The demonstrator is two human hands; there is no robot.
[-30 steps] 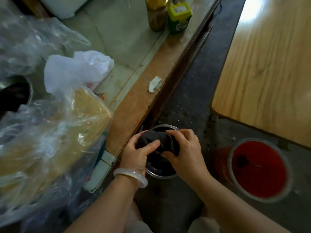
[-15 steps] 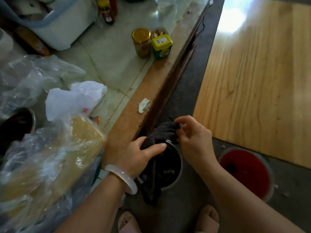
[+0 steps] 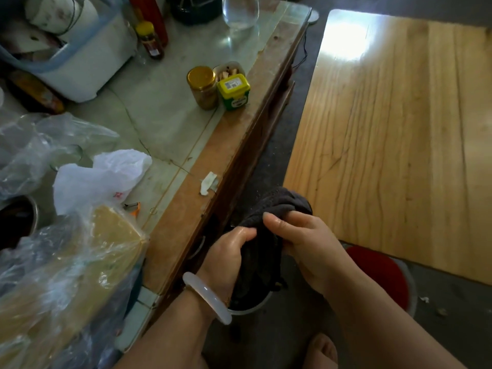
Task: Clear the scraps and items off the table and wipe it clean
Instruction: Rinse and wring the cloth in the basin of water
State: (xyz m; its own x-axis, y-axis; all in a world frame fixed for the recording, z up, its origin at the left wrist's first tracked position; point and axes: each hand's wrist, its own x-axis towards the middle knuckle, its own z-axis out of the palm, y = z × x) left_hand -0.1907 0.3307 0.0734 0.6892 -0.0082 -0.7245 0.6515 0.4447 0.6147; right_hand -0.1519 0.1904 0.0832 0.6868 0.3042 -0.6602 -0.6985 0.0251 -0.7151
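Cloth [image 3: 274,203] gripped in both hands
Left hand [image 3: 226,251] and right hand [image 3: 303,243] clutch it — soft, likely soggy; hold it bunched.

Our left hand [image 3: 229,254] and right hand [image 3: 300,249] both grip the dark cloth [image 3: 269,209], thumbs on top and fingers curled round it. Our forearms reach forward, with the hands close together.

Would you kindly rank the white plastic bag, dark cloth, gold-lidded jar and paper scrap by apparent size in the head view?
1. white plastic bag and dark cloth: alike, cloth nearer, unranked
2. gold-lidded jar
3. paper scrap
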